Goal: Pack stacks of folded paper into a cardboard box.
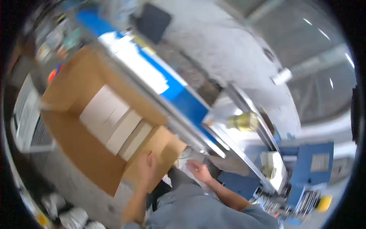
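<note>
A large open cardboard box (74, 143) stands at the left, its flaps raised. Inside it lie several white and cream cartons (124, 131), packed side by side in a row. My left hand (147, 168) is over the near flap of the box; its fingers are smeared by motion, so whether it touches the flap is unclear. To the right of the box, apart from it, my right hand (199, 171) hangs in front of my body. Its fingers look loosely bent and parted, with nothing visible in them.
A long blue workbench (187, 103) with white sheets on it runs diagonally beside the box. At its right end a yellowish roll (244, 121) sits on a white surface. Blue cabinets (310, 164) stand at the right. Crumpled plastic (74, 218) lies at the lower left.
</note>
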Available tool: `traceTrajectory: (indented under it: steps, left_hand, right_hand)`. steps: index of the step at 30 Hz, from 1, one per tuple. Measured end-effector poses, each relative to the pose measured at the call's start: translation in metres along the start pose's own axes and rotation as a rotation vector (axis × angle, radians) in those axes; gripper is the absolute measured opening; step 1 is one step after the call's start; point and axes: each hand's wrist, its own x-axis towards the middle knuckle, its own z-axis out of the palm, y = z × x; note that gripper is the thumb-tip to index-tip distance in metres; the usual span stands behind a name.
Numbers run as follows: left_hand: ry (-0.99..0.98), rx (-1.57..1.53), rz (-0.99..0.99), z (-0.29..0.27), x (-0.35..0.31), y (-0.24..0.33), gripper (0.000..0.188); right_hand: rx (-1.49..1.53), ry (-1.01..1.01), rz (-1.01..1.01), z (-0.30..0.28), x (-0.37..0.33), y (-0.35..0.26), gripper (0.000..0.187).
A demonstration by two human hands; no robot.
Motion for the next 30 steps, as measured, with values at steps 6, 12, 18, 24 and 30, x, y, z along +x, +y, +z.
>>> traceTrajectory:
  steps: [6,12,18,24,30]
  left_hand:
    - [-0.479,-0.095,0.182,0.088,-0.058,0.136,0.024]
    - [-0.852,-0.166,0.524,0.24,-0.134,0.239,0.023]
    - [-1.227,-0.17,0.2,0.429,-0.22,0.293,0.025]
    - [-1.414,0.155,0.139,0.59,-0.281,0.31,0.033]
    - [-1.422,-0.013,0.04,0.672,-0.279,0.316,0.035]
  right_hand:
    - [0.106,0.121,0.118,-0.06,-0.058,0.034,0.032]
    - [0.193,0.263,0.097,-0.134,-0.147,0.141,0.029]
    - [0.44,0.542,0.179,-0.172,-0.222,0.239,0.03]
    - [0.542,0.809,0.185,-0.182,-0.27,0.282,0.034]
    - [0.452,0.949,0.227,-0.215,-0.308,0.279,0.032]
